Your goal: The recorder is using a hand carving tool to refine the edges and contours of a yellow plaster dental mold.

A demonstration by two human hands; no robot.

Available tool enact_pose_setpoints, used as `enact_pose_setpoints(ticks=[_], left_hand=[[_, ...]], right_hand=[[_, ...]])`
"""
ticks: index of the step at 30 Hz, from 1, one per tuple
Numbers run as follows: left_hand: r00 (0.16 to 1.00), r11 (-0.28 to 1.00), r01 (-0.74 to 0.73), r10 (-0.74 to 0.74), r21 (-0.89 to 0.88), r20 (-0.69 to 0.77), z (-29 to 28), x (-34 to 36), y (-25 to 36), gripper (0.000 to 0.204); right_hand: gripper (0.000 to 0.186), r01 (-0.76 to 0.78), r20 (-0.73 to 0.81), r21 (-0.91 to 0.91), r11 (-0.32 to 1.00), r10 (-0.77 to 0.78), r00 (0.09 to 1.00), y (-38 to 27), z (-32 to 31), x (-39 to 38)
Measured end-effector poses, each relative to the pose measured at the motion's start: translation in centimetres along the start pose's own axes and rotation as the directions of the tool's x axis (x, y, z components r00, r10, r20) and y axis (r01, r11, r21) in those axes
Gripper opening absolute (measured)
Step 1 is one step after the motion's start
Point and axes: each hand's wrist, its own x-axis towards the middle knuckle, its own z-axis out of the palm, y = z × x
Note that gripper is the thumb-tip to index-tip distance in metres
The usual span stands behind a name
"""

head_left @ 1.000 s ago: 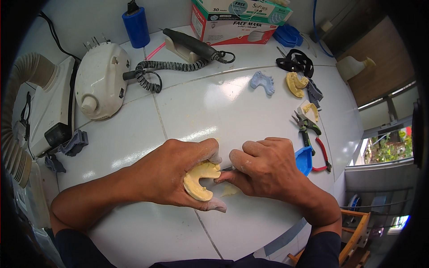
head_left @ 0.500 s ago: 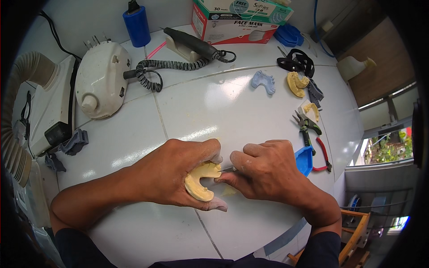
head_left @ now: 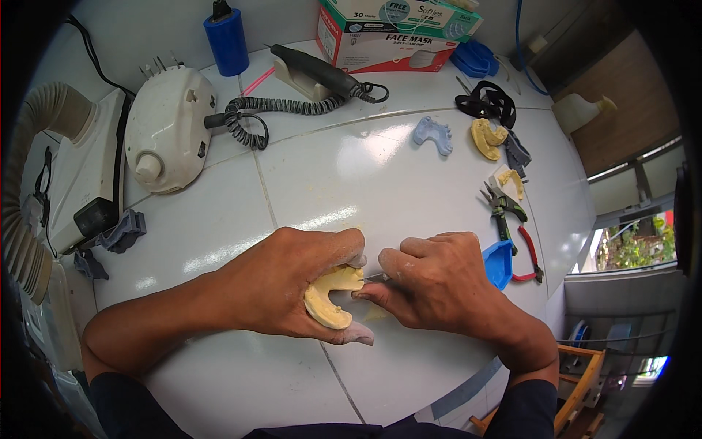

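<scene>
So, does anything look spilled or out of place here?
Slightly: pale yellow residue dusts the white tabletop beside the right hand. It looks like spilled debris, coloured like the yellow dental model in the left hand.

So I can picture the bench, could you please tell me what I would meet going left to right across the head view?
Ribbed hose, white control unit, left hand, held yellow dental cast, right hand, blue tray, red-handled pliers.

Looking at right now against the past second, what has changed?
Very little: the right hand has eased slightly toward the person's body. Nothing was taken up or let go. The left hand still grips the yellow dental cast, the right a thin, mostly hidden tool; the green-and-black pliers and blue tray lie as before.
</scene>
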Motion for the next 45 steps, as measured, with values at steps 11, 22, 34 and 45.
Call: enact_pose_setpoints(ticks=[11, 22, 34, 45], left_hand=[[0.999, 0.999, -0.041, 0.041, 0.019, 0.002, -0.1, 0.0, 0.1, 0.066], [0.999, 0.998, 0.044, -0.043, -0.053, 0.016, -0.2, -0.1, 0.4, 0.074], [0.999, 0.997, -0.010, 0.007, -0.075, -0.038, 0.3, 0.4, -0.4, 0.078], [0.998, 0.999, 0.018, -0.020, -0.038, -0.063, 0.1, 0.2, -0.3, 0.084]], right_hand=[[0.042, -0.001, 0.008, 0.018, 1.000, 0.001, 1.000, -0.2, 0.1, -0.1], [0.052, 0.031, -0.133, -0.003, 1.000, -0.032, 0.991, -0.1, -0.2, -0.1], [0.018, 0.014, -0.367, 0.236, 0.972, 0.076, 0.927, 1.6, -0.6, 0.2], [0.011, 0.046, -0.375, 0.331, 0.943, 0.087, 0.923, 1.0, -1.6, 0.9]])
